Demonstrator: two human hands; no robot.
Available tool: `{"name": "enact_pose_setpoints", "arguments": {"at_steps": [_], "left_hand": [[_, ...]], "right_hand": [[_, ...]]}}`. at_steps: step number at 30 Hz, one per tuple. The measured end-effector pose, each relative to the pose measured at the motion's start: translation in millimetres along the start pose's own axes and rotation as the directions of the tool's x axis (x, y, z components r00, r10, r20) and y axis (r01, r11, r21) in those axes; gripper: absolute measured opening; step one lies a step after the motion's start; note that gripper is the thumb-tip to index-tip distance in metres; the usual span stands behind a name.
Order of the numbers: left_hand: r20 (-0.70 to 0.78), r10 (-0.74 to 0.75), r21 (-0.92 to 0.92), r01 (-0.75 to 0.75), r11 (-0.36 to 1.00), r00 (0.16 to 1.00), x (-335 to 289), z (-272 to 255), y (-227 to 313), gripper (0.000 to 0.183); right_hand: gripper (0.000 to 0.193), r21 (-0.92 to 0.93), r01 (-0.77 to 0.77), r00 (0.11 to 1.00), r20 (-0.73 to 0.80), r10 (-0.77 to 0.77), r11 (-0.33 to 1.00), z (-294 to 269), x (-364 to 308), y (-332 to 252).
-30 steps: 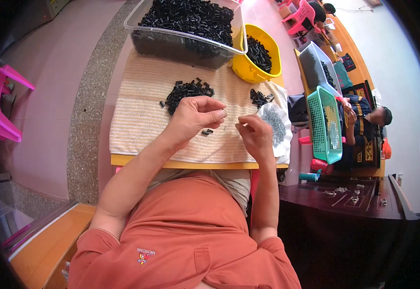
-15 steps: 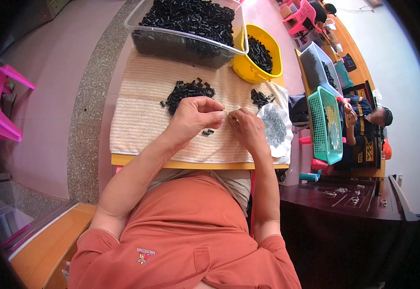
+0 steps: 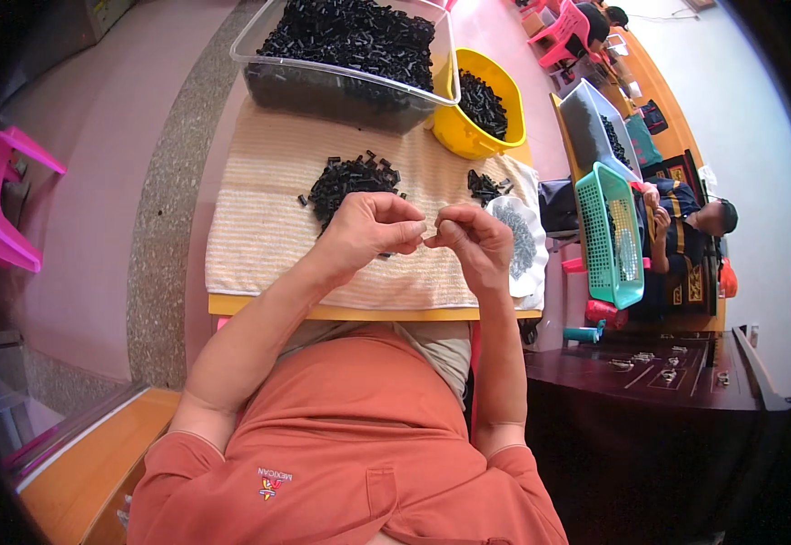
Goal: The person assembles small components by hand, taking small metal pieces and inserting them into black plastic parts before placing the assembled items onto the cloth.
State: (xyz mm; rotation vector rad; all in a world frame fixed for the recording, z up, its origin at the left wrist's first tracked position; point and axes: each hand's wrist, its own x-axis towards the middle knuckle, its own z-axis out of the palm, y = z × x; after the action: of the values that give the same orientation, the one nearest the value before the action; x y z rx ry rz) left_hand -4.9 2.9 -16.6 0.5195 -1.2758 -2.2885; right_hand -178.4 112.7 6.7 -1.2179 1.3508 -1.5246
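My left hand is closed in a pinch over the towel, just in front of a pile of small black cylindrical pieces. Almost touching it, my right hand pinches too, thumb against fingers. Whatever lies between the fingertips is too small to make out. Right of my right hand stands a white wavy-rimmed dish holding small clear or silvery bits. A smaller heap of black pieces lies just beyond that hand. Partly hidden under my left hand, a loose black piece rests on the towel.
A striped towel covers the small table. At its far side stand a clear plastic bin and a yellow bucket, both with black pieces. To the right are a green basket and a seated person; a pink stool stands left.
My right hand has turned and risen slightly, its fingers now pinched near the left fingertips. My left hand has shifted a little, covering more of the loose pieces.
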Motion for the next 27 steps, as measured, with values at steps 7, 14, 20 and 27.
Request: {"name": "enact_pose_setpoints", "arguments": {"at_steps": [7,14,20,27], "left_hand": [[0.045,-0.048,0.008,0.048,0.999,0.998,-3,3,6,0.018],[0.103,-0.043,-0.031,0.047,0.998,0.994,-3,2,8,0.023],[0.143,-0.033,-0.054,0.042,0.998,0.989,-3,2,9,0.024],[0.140,-0.037,-0.060,0.046,0.997,0.989,-4,2,9,0.025]], "right_hand": [[0.010,-0.040,0.060,0.998,0.024,-0.059,0.997,6,-2,-6],[0.007,0.004,0.036,0.997,0.073,-0.037,0.999,6,0,-1],[0.006,0.144,-0.050,0.998,0.031,0.046,0.988,7,-3,4],[0.007,0.215,-0.097,0.995,0.000,0.099,0.972,10,-6,2]]}}
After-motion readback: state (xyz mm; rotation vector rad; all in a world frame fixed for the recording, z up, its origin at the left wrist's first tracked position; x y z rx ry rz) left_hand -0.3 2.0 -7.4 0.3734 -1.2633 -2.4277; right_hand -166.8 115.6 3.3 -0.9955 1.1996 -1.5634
